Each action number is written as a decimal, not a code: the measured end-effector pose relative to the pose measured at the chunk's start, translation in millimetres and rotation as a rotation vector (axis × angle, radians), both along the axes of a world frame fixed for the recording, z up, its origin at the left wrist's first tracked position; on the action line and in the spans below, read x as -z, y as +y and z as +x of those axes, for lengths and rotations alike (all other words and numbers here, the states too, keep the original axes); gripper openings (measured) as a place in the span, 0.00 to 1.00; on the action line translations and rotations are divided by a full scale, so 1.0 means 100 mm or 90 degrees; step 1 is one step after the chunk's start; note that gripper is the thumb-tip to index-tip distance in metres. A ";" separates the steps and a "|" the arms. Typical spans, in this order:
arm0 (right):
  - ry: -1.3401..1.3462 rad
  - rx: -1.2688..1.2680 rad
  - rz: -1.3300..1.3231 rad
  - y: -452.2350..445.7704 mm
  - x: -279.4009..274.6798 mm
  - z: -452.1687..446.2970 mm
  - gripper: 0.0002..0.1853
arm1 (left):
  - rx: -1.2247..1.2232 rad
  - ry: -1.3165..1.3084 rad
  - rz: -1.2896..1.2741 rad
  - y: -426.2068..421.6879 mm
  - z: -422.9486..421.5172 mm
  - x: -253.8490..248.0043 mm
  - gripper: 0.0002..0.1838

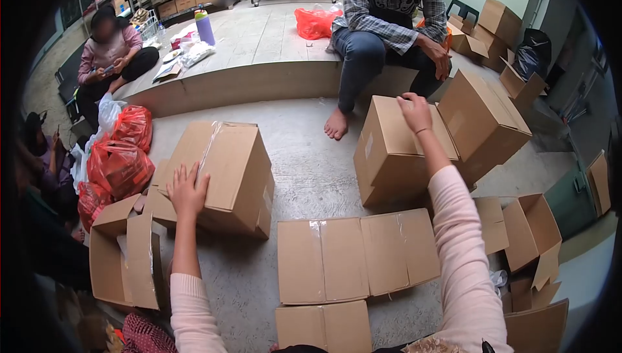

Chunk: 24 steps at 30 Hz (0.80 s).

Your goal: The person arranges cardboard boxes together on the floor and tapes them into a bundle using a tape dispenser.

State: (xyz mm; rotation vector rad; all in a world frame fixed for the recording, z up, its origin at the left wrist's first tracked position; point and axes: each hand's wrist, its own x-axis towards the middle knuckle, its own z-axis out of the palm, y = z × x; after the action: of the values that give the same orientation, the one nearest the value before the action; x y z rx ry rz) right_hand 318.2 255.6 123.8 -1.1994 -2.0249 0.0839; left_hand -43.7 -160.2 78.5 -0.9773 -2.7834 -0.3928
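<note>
Left hand [188, 192] spread on taped box [238, 159], right hand [416, 114] loosely open atop carton [389, 149] across floor [308, 139]. Both look stiff, kinda bulky, weight's anyone's guess; I'd grab low, opposite sides.

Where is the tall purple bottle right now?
In the head view, the tall purple bottle stands at upper left on the pale raised platform, beside white plastic bags, beyond the person's left hand.

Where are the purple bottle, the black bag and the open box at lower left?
Purple bottle [205, 31]: head view, middle of its body.
Black bag [532, 58]: head view, its side.
Open box [140, 262]: head view, its right-hand panel.
</note>
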 end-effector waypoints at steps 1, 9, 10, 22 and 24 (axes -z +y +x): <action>0.006 0.000 0.001 0.09 -0.02 0.11 0.18 | 0.000 0.002 0.002 0.00 0.02 -0.02 0.28; -0.294 0.026 -0.111 0.81 0.54 0.24 0.30 | 0.015 0.031 0.043 -0.07 -0.05 0.07 0.23; -0.343 0.047 -0.148 0.80 0.54 0.21 0.31 | 0.031 0.037 0.053 -0.07 -0.07 0.08 0.23; -0.433 0.053 -0.117 0.06 0.09 0.42 0.42 | -0.116 0.211 0.578 0.17 0.67 0.47 0.18; -0.352 -0.122 -0.107 -0.03 0.03 0.54 0.39 | -0.105 0.214 0.479 0.61 1.41 0.61 0.19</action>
State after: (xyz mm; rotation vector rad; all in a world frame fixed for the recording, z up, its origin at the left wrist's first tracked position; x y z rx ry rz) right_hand 372.7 252.4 120.9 -1.2204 -2.6604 0.0151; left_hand 97.1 -99.3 17.2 -0.5565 -2.1049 -1.0342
